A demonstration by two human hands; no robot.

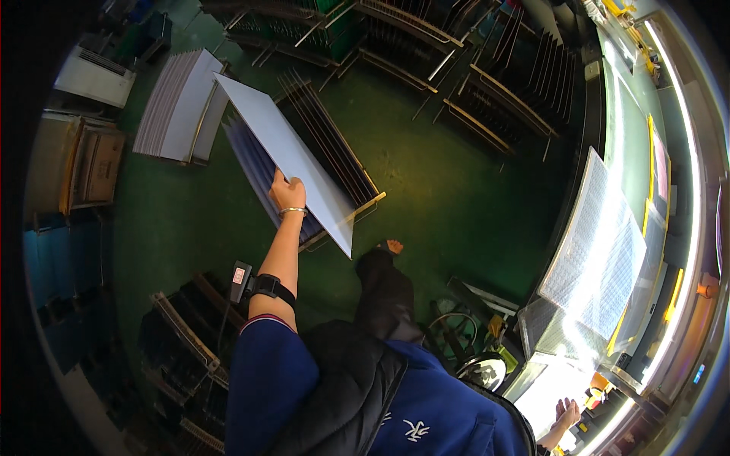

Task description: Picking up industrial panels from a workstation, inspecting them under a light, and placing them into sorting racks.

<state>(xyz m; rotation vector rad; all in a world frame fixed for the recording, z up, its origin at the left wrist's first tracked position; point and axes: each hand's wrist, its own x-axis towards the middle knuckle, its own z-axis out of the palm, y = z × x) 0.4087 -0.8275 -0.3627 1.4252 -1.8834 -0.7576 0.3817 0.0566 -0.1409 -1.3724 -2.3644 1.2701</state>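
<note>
1. The left hand (288, 191) is closed on the lower edge of a large white sheet (285, 152) and holds it tilted over a slotted rack (334, 163) on the green floor (426, 175). The right hand (566, 413) shows only at the lower right rim, with the fingers spread apart and nothing between them, near a bright worktop (547, 387).
2. The white sheet is in the air, just above the rack. I cannot tell if its far corner touches the rack or not.
3. As I judge it, the work is somewhere in the middle: several bluish sheets (255, 171) stand already in the slots under the held one, and many slots on the right side of the rack look free. A stack of white sheets (179, 106) lies at the left, well apart from the hand.
4. For edges: the sheet is wide and thin, so its long edge can catch on the thin rack dividers.
5. For open room: the floor to the right of the rack is open, but other dark racks (487, 99) stand at the top and another rack (182, 342) stands low at the left, near the person's arm.
</note>
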